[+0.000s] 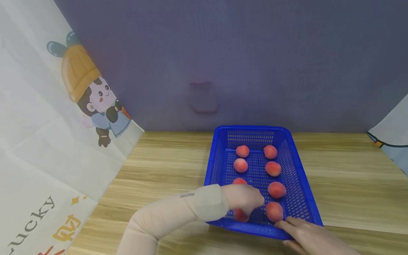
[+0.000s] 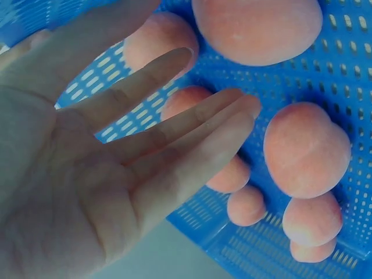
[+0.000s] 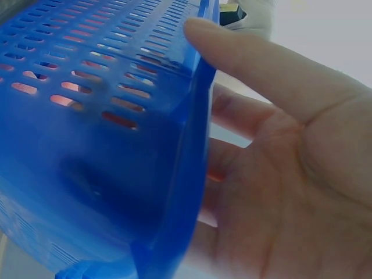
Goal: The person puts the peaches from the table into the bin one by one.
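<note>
Several red-and-pink peaches (image 1: 273,169) lie in two rows on the floor of a blue plastic basket (image 1: 208,173). My left hand (image 1: 243,197) reaches into the basket over its left row. Its fingers (image 2: 192,145) are extended and slightly spread in the left wrist view, with peaches (image 2: 307,150) beyond them. One peach (image 1: 239,215) shows partly from under that hand, and another (image 1: 239,181) is half hidden behind it. At the near right corner my right hand (image 1: 304,232) grips the basket's rim (image 3: 197,133), thumb on one side and fingers on the other.
The basket stands on a wood-grain table (image 1: 165,159), close to a grey-blue backdrop (image 1: 236,63). On the left hangs a white cloth (image 1: 35,117) printed with a cartoon figure and lettering. A pale sleeve (image 1: 169,216) covers my left forearm.
</note>
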{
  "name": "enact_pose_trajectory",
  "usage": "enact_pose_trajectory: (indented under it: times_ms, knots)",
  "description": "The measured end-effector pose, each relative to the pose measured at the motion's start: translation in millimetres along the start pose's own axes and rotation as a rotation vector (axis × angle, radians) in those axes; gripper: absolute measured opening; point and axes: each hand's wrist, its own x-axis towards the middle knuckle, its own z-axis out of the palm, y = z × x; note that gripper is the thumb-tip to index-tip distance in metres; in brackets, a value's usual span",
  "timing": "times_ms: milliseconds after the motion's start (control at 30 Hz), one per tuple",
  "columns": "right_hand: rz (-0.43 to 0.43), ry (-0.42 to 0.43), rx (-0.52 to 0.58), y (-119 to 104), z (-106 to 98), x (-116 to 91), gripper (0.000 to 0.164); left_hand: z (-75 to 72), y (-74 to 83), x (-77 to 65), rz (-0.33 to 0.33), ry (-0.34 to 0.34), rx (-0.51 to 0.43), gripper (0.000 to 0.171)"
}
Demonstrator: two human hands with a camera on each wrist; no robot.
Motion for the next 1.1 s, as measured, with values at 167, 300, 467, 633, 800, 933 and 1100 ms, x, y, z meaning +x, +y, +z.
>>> enact_pose_trajectory:
  times_ms: [167,300,467,633,800,933,1100]
  knots:
    - [0.022,-0.010,0.002,-0.1,0.7,-0.6,0.033,-13.6,-6.5,-33.1,0.055,0.064,-0.043,0.025]
    - [0.036,-0.011,-0.009,-0.4,1.3,-1.8,0.034,-16.9,-9.7,-38.7,0.049,0.110,-0.009,0.018]
    - [0.024,-0.002,-0.029,-0.7,1.5,-2.7,0.034,-20.8,-15.9,-50.6,0.047,0.192,-0.033,0.014]
    - [0.003,0.004,-0.025,-1.2,1.0,-3.5,0.032,-30.5,-21.8,-73.7,0.061,0.291,-0.029,0.013]
    - [0.012,-0.009,-0.035,-2.9,-0.6,-2.9,0.032,-33.2,-26.7,-92.1,0.022,0.434,0.049,0.013]
    - [0.021,-0.016,-0.055,-4.4,-2.3,-2.5,0.032,-28.4,-31.5,-104.1,-0.012,0.607,0.078,0.009]
    - [0.020,-0.022,-0.069,-4.0,-4.6,-2.4,0.034,-18.7,-39.8,-114.8,-0.030,0.807,0.066,0.012]
